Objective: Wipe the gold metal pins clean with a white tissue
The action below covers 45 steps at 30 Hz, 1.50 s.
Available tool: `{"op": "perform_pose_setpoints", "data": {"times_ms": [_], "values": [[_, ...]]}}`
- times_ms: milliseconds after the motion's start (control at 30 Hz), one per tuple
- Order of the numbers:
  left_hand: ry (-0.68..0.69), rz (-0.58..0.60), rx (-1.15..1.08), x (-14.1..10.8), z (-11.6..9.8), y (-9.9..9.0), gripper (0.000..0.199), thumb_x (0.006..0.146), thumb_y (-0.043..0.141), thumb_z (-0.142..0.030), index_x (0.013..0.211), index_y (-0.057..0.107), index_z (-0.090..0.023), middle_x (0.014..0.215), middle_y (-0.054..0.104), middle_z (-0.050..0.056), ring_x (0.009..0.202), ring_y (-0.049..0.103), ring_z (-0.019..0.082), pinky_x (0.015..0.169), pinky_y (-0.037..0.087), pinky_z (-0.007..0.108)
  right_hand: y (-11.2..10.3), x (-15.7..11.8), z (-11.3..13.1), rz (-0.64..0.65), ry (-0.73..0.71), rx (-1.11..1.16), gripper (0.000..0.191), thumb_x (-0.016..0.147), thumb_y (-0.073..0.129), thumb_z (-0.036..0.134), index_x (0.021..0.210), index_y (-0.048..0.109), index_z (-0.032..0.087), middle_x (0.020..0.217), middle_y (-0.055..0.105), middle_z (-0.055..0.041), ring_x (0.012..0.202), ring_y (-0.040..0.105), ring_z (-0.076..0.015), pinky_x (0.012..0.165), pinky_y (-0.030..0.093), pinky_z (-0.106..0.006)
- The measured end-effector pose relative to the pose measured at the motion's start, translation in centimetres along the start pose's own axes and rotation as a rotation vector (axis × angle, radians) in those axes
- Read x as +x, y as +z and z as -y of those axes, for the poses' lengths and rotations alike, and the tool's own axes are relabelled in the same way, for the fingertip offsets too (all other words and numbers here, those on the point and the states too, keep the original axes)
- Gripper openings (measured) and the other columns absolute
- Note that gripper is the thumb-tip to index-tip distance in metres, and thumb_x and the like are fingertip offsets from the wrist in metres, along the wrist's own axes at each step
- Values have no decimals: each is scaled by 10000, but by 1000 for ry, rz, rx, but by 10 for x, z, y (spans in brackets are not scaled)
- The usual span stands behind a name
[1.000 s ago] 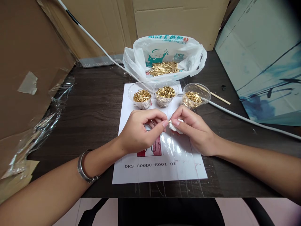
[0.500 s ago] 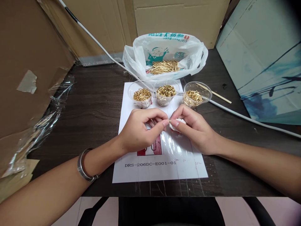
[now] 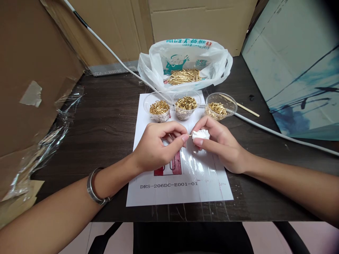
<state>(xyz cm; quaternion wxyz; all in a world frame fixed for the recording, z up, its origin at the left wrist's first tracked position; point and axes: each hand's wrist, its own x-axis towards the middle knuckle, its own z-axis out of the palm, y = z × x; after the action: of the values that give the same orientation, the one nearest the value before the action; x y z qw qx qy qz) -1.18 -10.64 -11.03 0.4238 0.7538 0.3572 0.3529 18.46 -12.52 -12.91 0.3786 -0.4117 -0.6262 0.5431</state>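
Note:
My left hand [image 3: 165,143] pinches a thin gold-coloured metal pin [image 3: 190,135] between thumb and forefinger; its free tip points right. Facing it, my right hand [image 3: 217,144] is closed on a crumpled white tissue [image 3: 201,134], held between thumb and fingers just beyond the pin's tip. Both hands are over a printed sheet [image 3: 169,195] taped to the table. Behind them stand three clear plastic cups: a left cup [image 3: 146,106] and a middle cup [image 3: 199,102] of small brass pieces, and a right cup [image 3: 233,103], tilted, with more gold-coloured parts.
An open white plastic bag [image 3: 156,70] at the back holds a heap of long gold-coloured pins [image 3: 184,76]. A white cable [image 3: 111,49] crosses the table behind the cups. A wooden stick [image 3: 247,109] lies by the right cup. Cardboard walls [image 3: 201,24] and a painted panel [image 3: 304,77] enclose the table.
My right thumb has shifted, and more of the white tissue shows. The fingertips have drawn slightly apart, baring more of the pin. The cups and bag stay in place.

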Motion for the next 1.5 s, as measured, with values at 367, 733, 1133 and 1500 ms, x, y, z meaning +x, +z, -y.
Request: {"op": "perform_pose_setpoints", "data": {"times_ms": [367,733,1133,1500], "values": [[11,6,16,1,1,3,91,844,588,-184,814,652,-127,668,658,-1,552,573,71,518,479,171,5,2,-3,3,25,175,148,898,542,373,908,504,231,735,499,23,669,451,-114,641,347,-292],[-3,-3,46,1,0,2,111,850,593,-225,810,653,-141,659,656,1,548,574,76,511,475,176,6,0,-3,-25,-8,73,161,891,556,375,892,498,225,840,523,-2,745,454,-125,684,371,-288],[-124,-70,-105,3,4,5,124,839,626,-243,902,677,-150,783,712,20,634,667,93,585,560,164,5,3,-6,-97,-30,14,177,906,528,389,939,491,220,760,513,12,637,444,-103,592,366,-265],[-195,-8,-148,2,6,5,147,903,542,-266,967,585,-140,875,710,61,743,693,125,606,567,188,5,4,-7,-123,-25,13,190,903,530,399,950,487,220,765,504,12,619,444,-98,571,355,-266]]}}
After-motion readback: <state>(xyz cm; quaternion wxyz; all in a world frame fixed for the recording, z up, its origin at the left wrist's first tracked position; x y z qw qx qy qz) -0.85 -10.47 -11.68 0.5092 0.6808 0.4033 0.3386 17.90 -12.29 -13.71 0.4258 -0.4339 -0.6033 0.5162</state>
